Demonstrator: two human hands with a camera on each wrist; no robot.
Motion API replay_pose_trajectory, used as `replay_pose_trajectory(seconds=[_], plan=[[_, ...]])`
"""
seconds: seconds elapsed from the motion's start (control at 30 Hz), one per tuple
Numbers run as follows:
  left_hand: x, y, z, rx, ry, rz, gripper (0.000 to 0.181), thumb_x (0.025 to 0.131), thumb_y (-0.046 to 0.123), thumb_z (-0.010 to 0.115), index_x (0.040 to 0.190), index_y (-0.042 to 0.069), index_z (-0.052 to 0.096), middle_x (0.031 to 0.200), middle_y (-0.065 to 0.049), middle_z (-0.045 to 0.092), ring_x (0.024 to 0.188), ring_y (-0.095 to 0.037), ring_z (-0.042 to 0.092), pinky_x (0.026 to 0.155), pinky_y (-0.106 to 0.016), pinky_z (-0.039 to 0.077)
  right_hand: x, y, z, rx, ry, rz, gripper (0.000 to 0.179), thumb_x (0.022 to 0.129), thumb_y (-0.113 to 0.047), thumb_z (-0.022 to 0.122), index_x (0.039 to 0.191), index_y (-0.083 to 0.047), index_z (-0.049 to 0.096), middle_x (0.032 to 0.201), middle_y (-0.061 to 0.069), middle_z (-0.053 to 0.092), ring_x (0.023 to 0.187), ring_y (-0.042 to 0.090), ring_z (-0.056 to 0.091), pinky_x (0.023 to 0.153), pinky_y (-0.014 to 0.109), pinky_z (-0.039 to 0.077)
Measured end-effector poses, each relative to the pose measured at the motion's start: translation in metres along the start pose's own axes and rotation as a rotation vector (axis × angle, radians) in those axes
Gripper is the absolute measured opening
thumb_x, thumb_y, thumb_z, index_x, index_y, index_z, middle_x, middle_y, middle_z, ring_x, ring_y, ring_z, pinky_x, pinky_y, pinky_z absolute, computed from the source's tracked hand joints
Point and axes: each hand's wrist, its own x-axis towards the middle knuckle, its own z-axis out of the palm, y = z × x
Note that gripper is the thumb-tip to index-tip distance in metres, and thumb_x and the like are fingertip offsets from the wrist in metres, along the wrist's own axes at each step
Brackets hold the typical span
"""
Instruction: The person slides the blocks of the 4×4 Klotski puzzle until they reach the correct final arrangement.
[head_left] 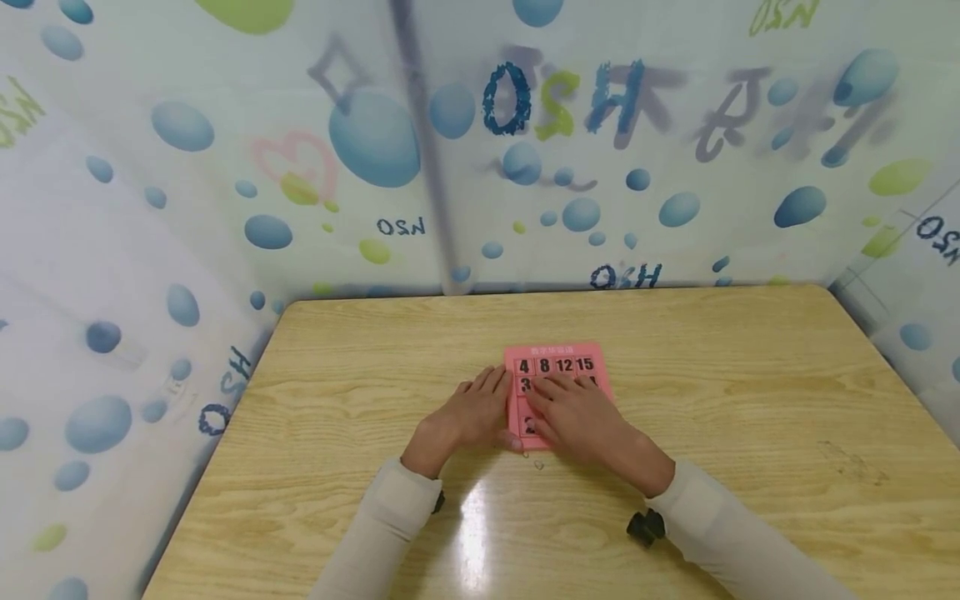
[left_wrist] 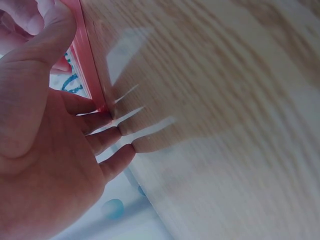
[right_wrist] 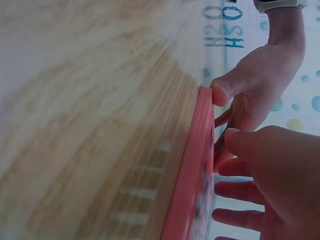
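A pink number slide puzzle [head_left: 555, 349] lies flat on the wooden table, its top row showing 4, 8, 12 and 15. My left hand [head_left: 476, 412] rests along its left side, fingers extended, thumb by the near left corner. In the left wrist view, the fingertips [left_wrist: 131, 149] meet the table beside the pink edge. Over the puzzle's face is my right hand [head_left: 581, 417], its outstretched fingers covering many of the lower tiles. From the right wrist view, the right thumb [right_wrist: 240, 143] and fingers come right up to the tile surface.
The wooden table [head_left: 360, 358] reaches back to a pale curtain [head_left: 480, 208] printed with blue and green drops. More of this fabric hangs at both sides. A small black device [head_left: 646, 528] sits at the right wrist, below the white sleeve [head_left: 720, 517].
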Motion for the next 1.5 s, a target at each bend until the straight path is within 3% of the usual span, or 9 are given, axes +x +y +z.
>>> replay_pose_trajectory(seconds=[0.5, 0.73, 1.5], plan=[[-0.001, 0.001, 0.0, -0.014, 0.012, 0.002, 0.113, 0.082, 0.063, 0.068, 0.159, 0.004, 0.008, 0.167, -0.013, 0.01, 0.153, -0.031, 0.009, 0.12, -0.052, 0.022, -0.019, -0.012, -0.006, -0.001, 0.092, -0.131, 0.033, 0.099, -0.037, 0.057, 0.12, -0.016, 0.072, 0.123, 0.004, 0.067, 0.119, 0.028, 0.058, 0.1, 0.053, 0.047], [-0.001, 0.001, 0.0, -0.014, 0.012, 0.004, 0.113, 0.083, 0.063, 0.068, 0.16, 0.005, 0.008, 0.167, -0.013, 0.009, 0.153, -0.032, 0.009, 0.12, -0.052, 0.022, -0.023, -0.015, -0.005, 0.002, 0.084, -0.156, 0.029, 0.098, -0.037, 0.058, 0.113, -0.018, 0.073, 0.12, 0.003, 0.068, 0.115, 0.026, 0.061, 0.1, 0.051, 0.048], [-0.001, 0.0, 0.001, -0.021, 0.013, 0.009, 0.112, 0.083, 0.062, 0.067, 0.159, 0.002, 0.01, 0.166, -0.015, 0.01, 0.153, -0.033, 0.01, 0.12, -0.053, 0.023, -0.021, -0.019, -0.005, -0.059, 0.061, -0.106, 0.029, 0.1, -0.031, 0.058, 0.118, -0.016, 0.074, 0.126, 0.004, 0.066, 0.117, 0.028, 0.06, 0.097, 0.052, 0.05]])
